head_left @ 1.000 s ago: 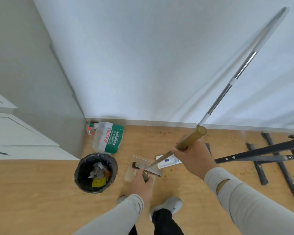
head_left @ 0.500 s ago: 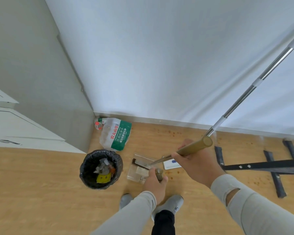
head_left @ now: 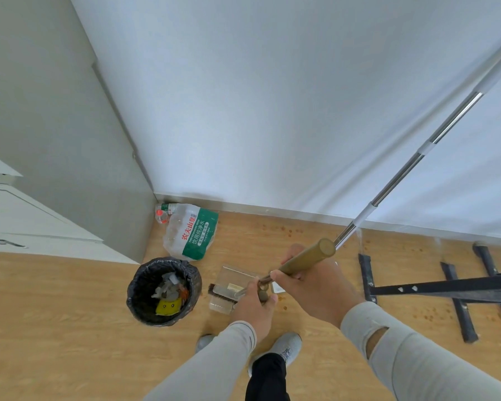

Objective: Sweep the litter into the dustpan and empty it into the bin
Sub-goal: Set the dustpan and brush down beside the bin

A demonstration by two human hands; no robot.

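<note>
Compared with half a second ago, the broom head (head_left: 224, 291) has slid left across the mouth of the clear dustpan (head_left: 229, 287), its dark bristles now at the pan's left edge rather than at the middle, and the white card that lay just right of the pan is now almost hidden behind the hands, only a corner (head_left: 276, 287) showing. The left hand (head_left: 253, 306) has risen slightly and overlaps the lower end of the broom's shaft.

The right hand (head_left: 315, 287) is curled around the tan wooden broom handle (head_left: 304, 260), thumb on top, with the handle's round end sticking up past the knuckles. The left hand is wrapped around the short stub of the dustpan handle (head_left: 263, 293), which pokes out between its fingers. The dustpan rests on the wooden floor (head_left: 55, 328), directly ahead of the left hand, with a small pale scrap inside it.

The bin (head_left: 164, 290), lined with a black bag and holding yellow and grey rubbish, stands just left of the dustpan, apart from it. Behind the bin a plastic pack of water bottles (head_left: 191, 231) lies against the wall corner. A long metal pole (head_left: 417, 160) leans away to the upper right, and black metal bars (head_left: 446, 290) lie on the floor to the right. Small brown specks (head_left: 422, 315) dot the floor near the bars.
</note>
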